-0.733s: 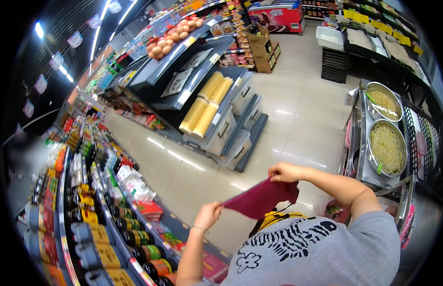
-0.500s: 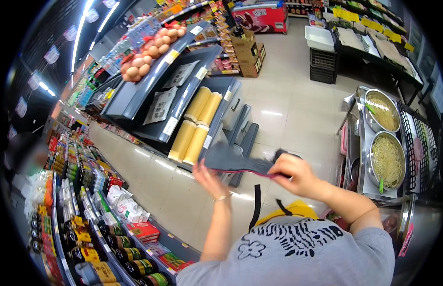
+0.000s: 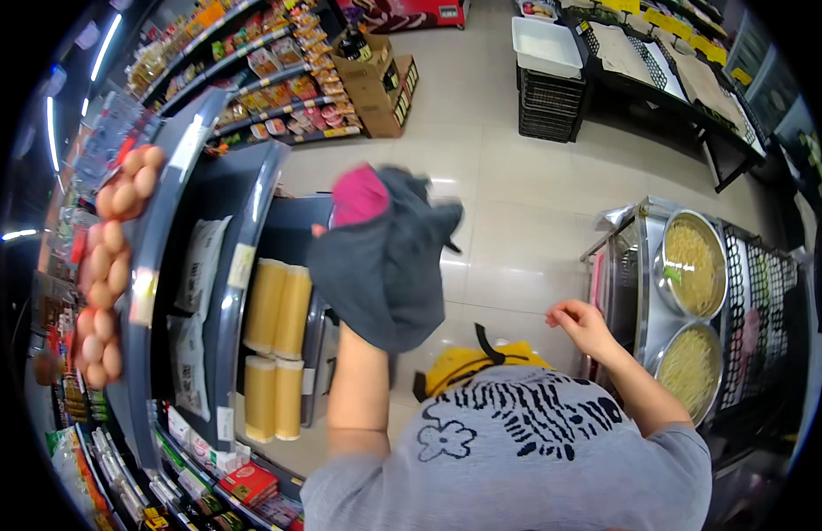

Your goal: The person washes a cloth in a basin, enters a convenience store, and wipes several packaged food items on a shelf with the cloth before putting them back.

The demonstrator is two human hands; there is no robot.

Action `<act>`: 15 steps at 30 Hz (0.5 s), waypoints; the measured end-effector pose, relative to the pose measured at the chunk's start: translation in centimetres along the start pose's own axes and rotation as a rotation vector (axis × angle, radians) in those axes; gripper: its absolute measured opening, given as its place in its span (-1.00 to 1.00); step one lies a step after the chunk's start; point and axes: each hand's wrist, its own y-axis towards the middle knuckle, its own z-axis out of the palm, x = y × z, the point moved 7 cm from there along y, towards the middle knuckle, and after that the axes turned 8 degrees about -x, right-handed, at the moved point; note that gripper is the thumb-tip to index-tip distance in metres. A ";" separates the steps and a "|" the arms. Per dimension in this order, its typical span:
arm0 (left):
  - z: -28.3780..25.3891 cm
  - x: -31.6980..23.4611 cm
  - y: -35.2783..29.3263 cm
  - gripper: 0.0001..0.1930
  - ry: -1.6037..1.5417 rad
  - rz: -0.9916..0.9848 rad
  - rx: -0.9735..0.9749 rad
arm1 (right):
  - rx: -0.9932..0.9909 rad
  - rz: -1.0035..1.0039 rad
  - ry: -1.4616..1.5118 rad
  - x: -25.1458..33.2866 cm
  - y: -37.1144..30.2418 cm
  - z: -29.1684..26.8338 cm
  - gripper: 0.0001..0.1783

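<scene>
A dark grey cloth piece with a magenta lining bunches over my left hand and wrist, off the ground in front of me. Most of that hand is hidden under the fabric; a fingertip shows at its left edge. The cloth's exact kind I cannot make out. My right hand is apart from it, on the right, loosely curled with nothing visible in it. A yellow item with black straps shows at the front of my grey shirt.
Close on the left stands a shelf unit bearing eggs, white packets and bundled noodles. A steel cart with bowls of sprouts is at my right. Farther off are stacked black crates and cardboard boxes.
My right hand has let go of the dark cloth and moved right and down. The cloth now hangs over my left hand, bunched, its magenta inside showing. My view has turned and the shelf looks nearer.
</scene>
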 end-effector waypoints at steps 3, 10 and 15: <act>2.5 1.5 7.1 -0.66 -0.183 0.014 -0.009 | 0.121 -0.073 -0.018 3.2 8.9 0.5 -0.82; 11.3 6.5 24.5 -0.76 -0.361 0.080 0.095 | 0.141 -0.077 -0.286 0.1 35.0 -4.1 -0.81; 14.2 6.5 40.7 -0.77 0.010 0.398 0.134 | -0.402 0.406 -0.596 -14.1 39.9 -19.5 -0.78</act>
